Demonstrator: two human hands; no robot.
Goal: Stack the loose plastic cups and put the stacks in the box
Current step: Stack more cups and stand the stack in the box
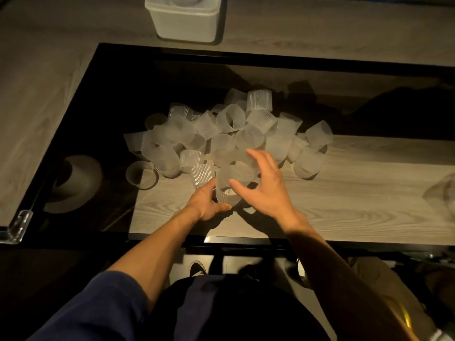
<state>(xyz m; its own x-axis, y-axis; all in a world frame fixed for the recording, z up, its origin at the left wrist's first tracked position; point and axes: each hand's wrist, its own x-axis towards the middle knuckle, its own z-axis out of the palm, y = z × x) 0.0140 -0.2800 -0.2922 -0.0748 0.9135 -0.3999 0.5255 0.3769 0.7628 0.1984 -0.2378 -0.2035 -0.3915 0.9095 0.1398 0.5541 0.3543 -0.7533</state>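
On the table [369, 193], frosted ribbed cups [231, 119] (heaped).

Dark clothes, bare forearms

A navy short sleeve [103, 308] covers the left upper arm at the lower left of the frame. Both forearms are bare down to the left hand [204, 205] and right hand [263, 190]. A dark top [234, 311] fills the bottom centre. Just above it is a black shoe [197, 268] with a white edge.

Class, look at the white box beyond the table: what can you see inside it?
Of the white box only the rim and front wall show; the picture's top edge cuts off its opening. A dark shape at that edge is unidentifiable. Whatever else it holds cannot be seen.
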